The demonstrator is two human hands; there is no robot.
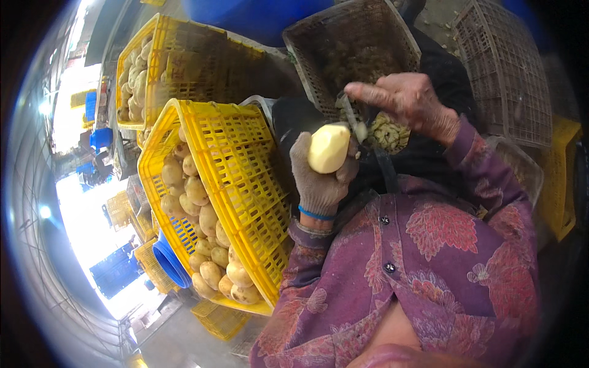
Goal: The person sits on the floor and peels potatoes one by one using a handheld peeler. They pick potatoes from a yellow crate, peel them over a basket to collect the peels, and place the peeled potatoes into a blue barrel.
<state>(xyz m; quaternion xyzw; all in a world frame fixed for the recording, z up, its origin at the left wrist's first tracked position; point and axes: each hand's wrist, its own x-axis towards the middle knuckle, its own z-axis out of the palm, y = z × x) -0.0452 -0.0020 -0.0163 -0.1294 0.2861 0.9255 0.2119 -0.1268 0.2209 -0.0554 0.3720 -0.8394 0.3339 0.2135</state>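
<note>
My left hand [322,175], in a knitted work glove with a blue cuff edge, grips a peeled, pale yellow potato [329,148]. Just to its right, my bare right hand [400,99] holds a peeler or short blade [352,112], blurred, with its forefinger stretched out. Whitish peel [361,132] clings at the tool's lower end. Below the right hand, a bundle of greenish-yellow crumpled material [390,132] lies by my lap. Unpeeled potatoes [207,221] fill part of a yellow plastic crate [239,193] on the left.
Behind the near crate stands another yellow crate [184,69] with potatoes. A dirty greyish plastic crate [303,69] holding dark scraps is in front of my hands. On the right are a grey mesh-sided crate [501,73] and a yellow crate [559,175]. A blue tub [253,18] stands beyond.
</note>
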